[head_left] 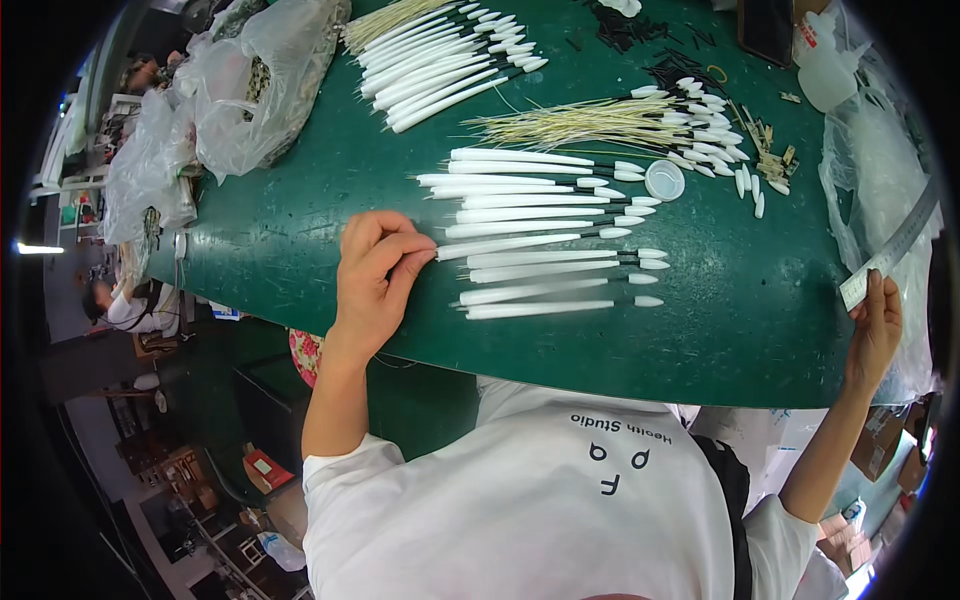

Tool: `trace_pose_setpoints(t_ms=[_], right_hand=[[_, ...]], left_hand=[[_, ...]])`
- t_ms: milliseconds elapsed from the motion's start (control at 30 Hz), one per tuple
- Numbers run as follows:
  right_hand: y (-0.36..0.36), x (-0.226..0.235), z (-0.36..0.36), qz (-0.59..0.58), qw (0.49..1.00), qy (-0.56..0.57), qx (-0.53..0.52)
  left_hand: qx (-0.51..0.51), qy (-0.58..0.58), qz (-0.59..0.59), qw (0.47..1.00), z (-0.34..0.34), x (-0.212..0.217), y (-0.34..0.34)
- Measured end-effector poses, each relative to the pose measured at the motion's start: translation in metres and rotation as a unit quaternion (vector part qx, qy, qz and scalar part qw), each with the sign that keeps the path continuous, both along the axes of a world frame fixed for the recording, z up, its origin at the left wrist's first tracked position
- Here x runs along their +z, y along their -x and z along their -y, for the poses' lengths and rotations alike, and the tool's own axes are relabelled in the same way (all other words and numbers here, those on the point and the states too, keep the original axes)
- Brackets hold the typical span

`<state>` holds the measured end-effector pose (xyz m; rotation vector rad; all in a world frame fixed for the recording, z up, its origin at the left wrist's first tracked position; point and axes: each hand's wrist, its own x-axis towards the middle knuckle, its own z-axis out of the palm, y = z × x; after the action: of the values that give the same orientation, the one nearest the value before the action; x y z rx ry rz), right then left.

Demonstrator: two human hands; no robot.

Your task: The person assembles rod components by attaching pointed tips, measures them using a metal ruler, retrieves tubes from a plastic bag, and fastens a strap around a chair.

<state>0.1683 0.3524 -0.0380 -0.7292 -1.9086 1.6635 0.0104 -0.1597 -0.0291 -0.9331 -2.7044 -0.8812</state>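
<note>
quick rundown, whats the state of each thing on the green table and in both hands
left hand: on the table, fingertips pinching the tip of one white float
white floats: lying flat in a neat row, side by side
upper float batch: lying flat, fanned
thin sticks: loose bundle, lying flat
round lid: open side up
right hand: gripping the ruler's end
metal ruler: held, slanting over the table edge
plastic bags: crumpled, filled

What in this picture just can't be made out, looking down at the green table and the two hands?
- Left hand: its fingertips curl under at the white sticks, hiding any grip.
- Metal ruler at the right hand: its far end runs off the dark rim.
- Clear bags: contents blurred by plastic.
</note>
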Motion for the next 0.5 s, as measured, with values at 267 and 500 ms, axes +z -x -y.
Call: trace_pose_setpoints(t_ms=[267,500], right_hand=[[0.001,-0.008,-0.013,0.070,0.997,-0.028,0.002],[0.008,-0.008,-0.003,0.096,0.994,-0.051,-0.017]], left_hand=[[-0.007,-0.058,0.033,0.998,-0.012,0.010,0.016],[0.033,-0.023,0.034,0.999,-0.021,0.003,0.047]])
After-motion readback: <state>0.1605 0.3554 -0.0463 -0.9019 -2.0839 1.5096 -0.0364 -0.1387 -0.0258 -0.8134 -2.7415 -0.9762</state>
